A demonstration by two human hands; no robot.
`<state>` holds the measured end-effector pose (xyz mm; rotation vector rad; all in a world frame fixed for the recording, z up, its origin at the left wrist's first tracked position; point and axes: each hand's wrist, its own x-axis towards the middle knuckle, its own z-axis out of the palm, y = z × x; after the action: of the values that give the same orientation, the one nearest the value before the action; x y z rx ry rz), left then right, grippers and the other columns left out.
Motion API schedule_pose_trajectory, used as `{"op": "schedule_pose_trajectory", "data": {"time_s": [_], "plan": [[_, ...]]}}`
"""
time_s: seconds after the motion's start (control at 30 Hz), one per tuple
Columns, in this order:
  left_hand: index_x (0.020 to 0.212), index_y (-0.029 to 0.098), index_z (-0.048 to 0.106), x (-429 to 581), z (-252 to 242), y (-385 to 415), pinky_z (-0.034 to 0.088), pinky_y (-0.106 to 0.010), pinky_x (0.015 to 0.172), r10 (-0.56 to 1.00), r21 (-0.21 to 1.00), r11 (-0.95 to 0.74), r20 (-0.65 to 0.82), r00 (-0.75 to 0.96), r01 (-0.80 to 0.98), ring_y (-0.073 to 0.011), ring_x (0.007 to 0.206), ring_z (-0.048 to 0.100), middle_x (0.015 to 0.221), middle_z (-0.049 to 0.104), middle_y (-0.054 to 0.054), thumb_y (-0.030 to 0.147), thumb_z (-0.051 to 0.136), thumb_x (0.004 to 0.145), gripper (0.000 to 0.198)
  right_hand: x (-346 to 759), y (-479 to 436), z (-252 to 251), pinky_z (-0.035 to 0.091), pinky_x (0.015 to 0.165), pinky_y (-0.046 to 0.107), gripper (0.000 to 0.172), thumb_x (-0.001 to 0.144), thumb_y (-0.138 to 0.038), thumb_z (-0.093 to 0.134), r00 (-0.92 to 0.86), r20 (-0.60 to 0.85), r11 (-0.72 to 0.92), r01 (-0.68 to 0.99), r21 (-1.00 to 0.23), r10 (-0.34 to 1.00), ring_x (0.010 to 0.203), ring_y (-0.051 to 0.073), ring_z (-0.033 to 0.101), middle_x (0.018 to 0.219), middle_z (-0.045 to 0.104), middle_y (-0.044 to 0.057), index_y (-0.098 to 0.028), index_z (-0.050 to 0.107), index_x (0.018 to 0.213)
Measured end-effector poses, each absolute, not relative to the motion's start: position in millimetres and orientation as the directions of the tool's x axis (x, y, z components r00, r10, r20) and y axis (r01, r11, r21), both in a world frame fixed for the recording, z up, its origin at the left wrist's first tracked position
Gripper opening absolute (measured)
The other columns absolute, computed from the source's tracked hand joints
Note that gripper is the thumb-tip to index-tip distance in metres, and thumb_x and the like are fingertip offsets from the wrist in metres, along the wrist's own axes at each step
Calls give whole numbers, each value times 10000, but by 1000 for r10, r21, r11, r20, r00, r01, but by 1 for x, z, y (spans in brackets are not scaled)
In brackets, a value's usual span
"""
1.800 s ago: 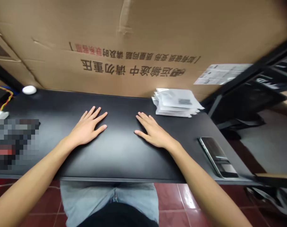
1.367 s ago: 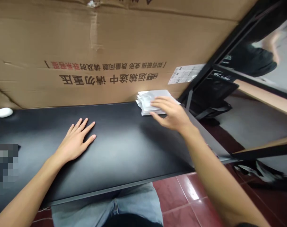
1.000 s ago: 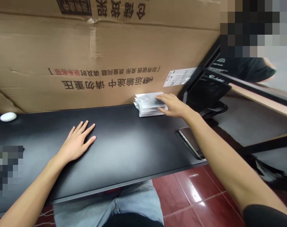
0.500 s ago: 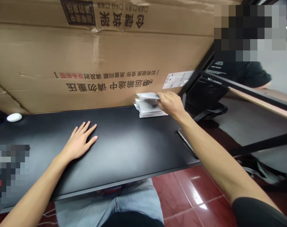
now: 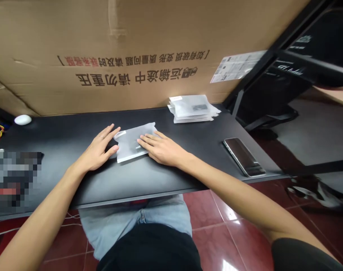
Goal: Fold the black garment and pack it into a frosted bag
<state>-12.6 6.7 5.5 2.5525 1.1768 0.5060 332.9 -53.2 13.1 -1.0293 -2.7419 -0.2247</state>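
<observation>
Your frosted plastic packet [image 5: 131, 142] has come from the stack [image 5: 192, 109] and now lies on the black desk [image 5: 171, 177], near you, between your hands. Your left hand [image 5: 96, 145] touches its left edge; your right hand [image 5: 160, 148] presses flat on it, fingers apart, no clamp. On the far cardboard box [image 5: 131, 37], upside-down print reads 请勿重压.

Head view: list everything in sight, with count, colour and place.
Cardboard box: one, brown, behind the desk
Printed label: one, white, on the box, right
Desk: one, black, across the view
Stacked plastic packets: one pile, translucent, desk's back edge
Loose plastic packet: one, translucent, between the hands
Smartphone: one, dark, desk's right end
Computer mouse: one, white, far left of desk
Floor tiles: several, dark red, below the desk
Left hand: one, at the packet's left edge
Right hand: one, fingers on the packet
</observation>
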Motion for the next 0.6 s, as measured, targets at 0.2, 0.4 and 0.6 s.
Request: {"op": "schedule_pose_trajectory", "data": {"time_s": [0.2, 0.4, 0.6], "plan": [[1829, 378, 294, -5, 6, 3, 223, -690, 1420, 793, 280, -600, 82, 604, 750, -396, 1763, 260, 1913, 231, -88, 751, 525, 1089, 860, 406, -44, 20, 568, 1238, 575, 552, 1129, -299, 625, -742, 309, 799, 590, -119, 595, 1537, 358, 615, 1702, 596, 178, -203, 567, 1670], [1831, 362, 292, -8, 7, 5, 258, -668, 1416, 793, 309, -598, 98, 601, 739, -413, 1767, 235, 1933, 140, -88, 737, 572, 1069, 895, 416, -49, -4, 689, 1068, 475, 325, 1149, -254, 592, -653, 484, 797, 578, -178, 582, 1229, 293, 797, 1387, 812, 139, -223, 766, 1422], [1619, 277, 588, 11, 31, -7, 431, -597, 1341, 745, 318, -655, 427, 513, 686, -379, 1629, 485, 1763, 492, -137, 607, 663, 1064, 650, 412, -52, -1, 702, 992, 394, 244, 1149, -214, 573, -667, 515, 833, 512, -208, 538, 1147, 240, 824, 1264, 852, 109, -226, 802, 1232]]}}
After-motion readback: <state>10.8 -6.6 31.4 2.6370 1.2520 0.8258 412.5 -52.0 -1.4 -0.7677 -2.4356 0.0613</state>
